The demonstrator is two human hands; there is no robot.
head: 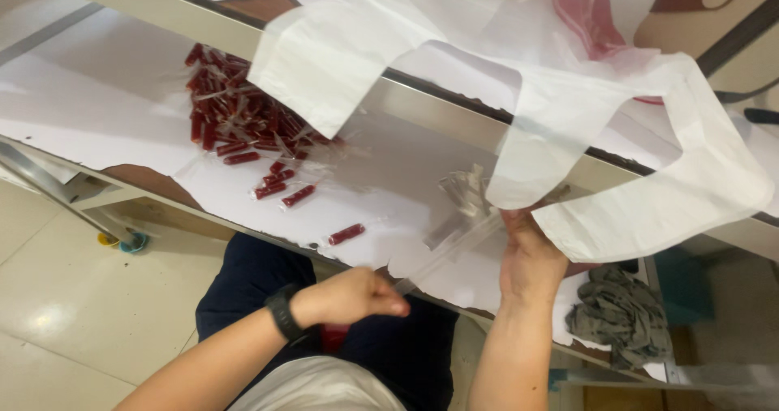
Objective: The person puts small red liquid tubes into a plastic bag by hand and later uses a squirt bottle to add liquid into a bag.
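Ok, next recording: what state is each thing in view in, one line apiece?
Left hand: closed, pinching the near end of a clear plastic strip.
Right hand: gripping the strip's far end, by the bag.
Clear plastic strip: stretched between the hands.
White plastic bag: draped over the shelf edge, handles spread.
Red wrapped sticks: piled, a few scattered loose.
Grey cloth: crumpled.

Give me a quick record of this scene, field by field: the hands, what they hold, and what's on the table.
left hand: closed on one end of a clear strip
right hand: grips the strip's other end, by a white bag
table: white sheet on top
red sticks: heaped at the far left, a few loose
grey cloth: crumpled at the right
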